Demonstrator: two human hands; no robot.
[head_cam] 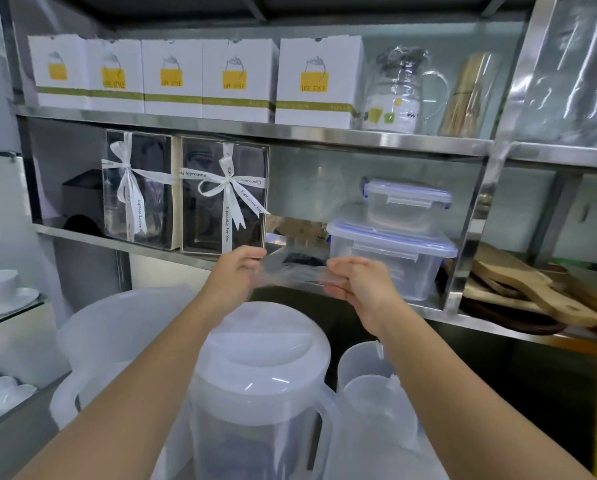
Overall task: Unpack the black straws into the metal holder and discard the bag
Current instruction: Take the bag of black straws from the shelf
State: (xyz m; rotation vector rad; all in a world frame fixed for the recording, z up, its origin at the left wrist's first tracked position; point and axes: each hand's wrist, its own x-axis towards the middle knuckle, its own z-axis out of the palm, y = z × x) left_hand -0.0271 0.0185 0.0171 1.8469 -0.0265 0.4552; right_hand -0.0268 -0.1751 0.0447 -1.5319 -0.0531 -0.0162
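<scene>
- The clear bag is held up in the air between both hands, in front of the front edge of the lower shelf, above a lidded white jug.
- A dark bundle shows through the film near the top; it is probably the black straws, though the blur makes that hard to confirm.
- The left hand pinches the bag's left end with closed fingers; the right hand pinches the right end the same way, stretching the film taut between them.
- No metal holder can be picked out in this view.
- Just behind stand stacked plastic boxes on the shelf, with ribboned gift boxes to the left.
- Risk: if the film tears suddenly under this pull, the straws could spill down among the jugs or behind them.
- A slipping pinch on thin film would drop the whole bag.
</scene>
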